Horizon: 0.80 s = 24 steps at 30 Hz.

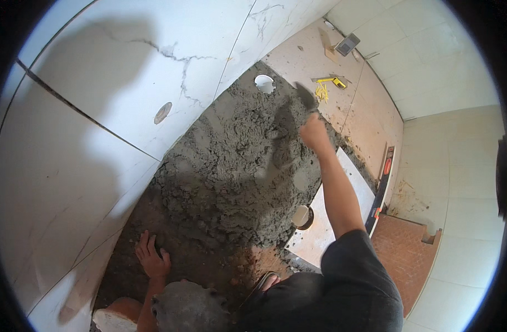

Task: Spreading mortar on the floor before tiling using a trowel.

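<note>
My right hand (pixel 314 134) is stretched out to the far edge of the grey mortar bed (pixel 226 171), its fingers wrapped round a trowel. The dark trowel blade (pixel 305 97) is tilted and slightly blurred; the handle is mostly hidden in my fist. Down at the left, my left hand (pixel 153 258) rests with fingers spread on the dark, dirty floor, near the wall. It holds nothing. A white pipe end (pixel 264 84) rises from the mortar at the far end. Another round pipe opening (pixel 302 217) sits beside a pale tile (pixel 303 241) under my right forearm.
Marbled white wall tiles (pixel 126 66) border the mortar on the left. Right of the trowel lie yellow plastic pieces (pixel 321 93) and a yellow tape measure (pixel 339 83). A spirit level (pixel 383 185) lies past the pale tile, near a reddish-brown panel (pixel 403 243). My sandalled foot (pixel 270 281) is close.
</note>
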Each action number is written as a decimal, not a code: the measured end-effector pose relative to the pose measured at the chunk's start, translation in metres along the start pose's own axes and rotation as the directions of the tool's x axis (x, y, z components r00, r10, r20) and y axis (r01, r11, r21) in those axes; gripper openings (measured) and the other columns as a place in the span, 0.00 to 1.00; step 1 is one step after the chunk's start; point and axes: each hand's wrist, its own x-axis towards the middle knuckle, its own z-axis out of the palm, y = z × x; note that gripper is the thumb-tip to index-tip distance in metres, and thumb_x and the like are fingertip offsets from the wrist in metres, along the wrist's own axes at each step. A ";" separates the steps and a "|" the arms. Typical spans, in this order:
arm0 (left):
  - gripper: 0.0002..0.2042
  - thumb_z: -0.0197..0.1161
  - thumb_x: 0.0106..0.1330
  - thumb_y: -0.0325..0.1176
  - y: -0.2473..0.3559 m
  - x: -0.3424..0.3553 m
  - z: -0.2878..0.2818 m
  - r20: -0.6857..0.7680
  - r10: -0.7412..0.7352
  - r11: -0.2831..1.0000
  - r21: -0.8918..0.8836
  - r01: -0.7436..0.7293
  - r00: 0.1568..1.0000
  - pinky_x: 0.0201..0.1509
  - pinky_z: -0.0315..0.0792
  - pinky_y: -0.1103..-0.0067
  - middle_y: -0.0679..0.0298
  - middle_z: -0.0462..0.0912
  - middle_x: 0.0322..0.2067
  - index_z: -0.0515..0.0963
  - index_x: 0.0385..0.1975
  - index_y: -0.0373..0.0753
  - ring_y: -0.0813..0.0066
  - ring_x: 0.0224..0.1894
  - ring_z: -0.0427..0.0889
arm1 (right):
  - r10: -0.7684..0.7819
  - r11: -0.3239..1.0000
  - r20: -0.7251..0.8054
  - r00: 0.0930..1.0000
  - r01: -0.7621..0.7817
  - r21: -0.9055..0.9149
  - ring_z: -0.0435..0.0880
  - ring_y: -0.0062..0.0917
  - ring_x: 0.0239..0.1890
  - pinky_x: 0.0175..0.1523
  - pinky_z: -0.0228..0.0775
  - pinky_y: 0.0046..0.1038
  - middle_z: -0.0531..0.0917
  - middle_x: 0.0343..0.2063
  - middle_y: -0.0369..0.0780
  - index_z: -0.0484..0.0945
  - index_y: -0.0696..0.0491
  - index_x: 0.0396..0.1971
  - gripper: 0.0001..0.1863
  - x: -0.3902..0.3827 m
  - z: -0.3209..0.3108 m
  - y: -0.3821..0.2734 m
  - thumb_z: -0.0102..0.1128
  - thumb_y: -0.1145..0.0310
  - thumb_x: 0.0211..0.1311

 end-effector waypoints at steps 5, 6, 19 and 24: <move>0.29 0.60 0.58 0.29 -0.003 0.002 0.013 0.033 -0.020 1.000 -0.020 0.021 0.999 0.75 0.53 0.47 0.53 0.63 0.70 0.67 0.63 0.38 0.46 0.72 0.60 | -0.023 1.000 0.113 0.993 0.025 -0.012 0.84 0.57 0.50 0.56 0.77 0.47 0.83 0.44 0.62 0.66 0.67 0.54 0.25 0.002 0.059 -0.001 0.57 0.67 0.62; 0.28 0.59 0.58 0.30 -0.003 -0.002 0.008 0.005 -0.017 1.000 0.011 0.017 1.000 0.74 0.55 0.47 0.53 0.65 0.69 0.68 0.62 0.38 0.46 0.71 0.63 | -0.071 0.994 0.180 0.981 0.085 -0.070 0.84 0.56 0.50 0.56 0.77 0.48 0.84 0.44 0.62 0.66 0.66 0.54 0.24 -0.033 0.060 -0.028 0.56 0.66 0.63; 0.27 0.58 0.57 0.33 0.004 0.005 0.012 -0.047 0.031 0.999 -0.004 -0.032 0.998 0.73 0.57 0.46 0.52 0.67 0.68 0.70 0.60 0.36 0.46 0.69 0.66 | 0.060 0.998 0.191 0.980 -0.053 -0.041 0.84 0.59 0.47 0.54 0.76 0.52 0.83 0.41 0.66 0.64 0.65 0.54 0.23 -0.144 0.057 -0.031 0.52 0.67 0.65; 0.27 0.59 0.56 0.32 -0.002 -0.002 0.005 -0.064 0.007 1.000 -0.004 -0.008 0.998 0.73 0.57 0.46 0.53 0.67 0.68 0.70 0.60 0.37 0.46 0.69 0.66 | -0.277 0.956 0.410 0.869 0.293 0.024 0.84 0.60 0.45 0.54 0.75 0.51 0.84 0.38 0.63 0.60 0.68 0.57 0.27 -0.169 0.006 -0.082 0.54 0.68 0.63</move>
